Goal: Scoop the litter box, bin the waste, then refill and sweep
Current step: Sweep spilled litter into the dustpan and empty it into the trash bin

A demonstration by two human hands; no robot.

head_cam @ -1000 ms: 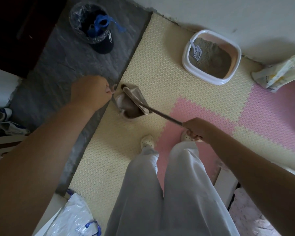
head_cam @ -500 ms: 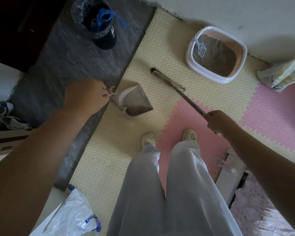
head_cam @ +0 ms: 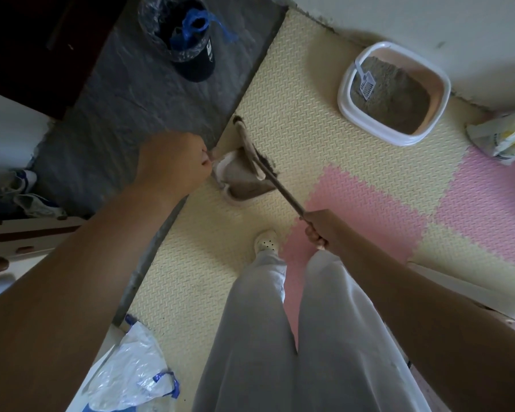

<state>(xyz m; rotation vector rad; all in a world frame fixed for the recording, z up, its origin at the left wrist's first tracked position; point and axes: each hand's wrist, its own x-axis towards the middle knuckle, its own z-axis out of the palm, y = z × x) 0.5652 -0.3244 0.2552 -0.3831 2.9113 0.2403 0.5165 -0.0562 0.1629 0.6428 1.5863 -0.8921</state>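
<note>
The right hand (head_cam: 321,228) is wrapped tight round the thin handle of the broom (head_cam: 280,188), near the end closest to the body. From that grip the handle runs ahead and to the left, and the broom head (head_cam: 244,138) lies at its far end. The head's long axis is set across the mouth of the dustpan (head_cam: 227,197), with dark bristles showing on the side away from the pan.

The left hand (head_cam: 173,162) holds the dustpan by its short handle. The back of the hand hides the fingers, so how they close cannot be told. From this grip the pan lies just to the right, flat on the cream foam mat (head_cam: 295,99), mouth facing away from the hand.

The stroke to finish looks like a short pull of the head toward the left-hand grip, into the pan. The left hand is the nearer of the 2 to the pan.

The mat's edge against the grey floor (head_cam: 116,99) runs just behind the pan. Bare mat lies beyond the head, toward the litter box (head_cam: 399,139). The bin (head_cam: 191,55) stands ahead of the left hand, well apart.
</note>
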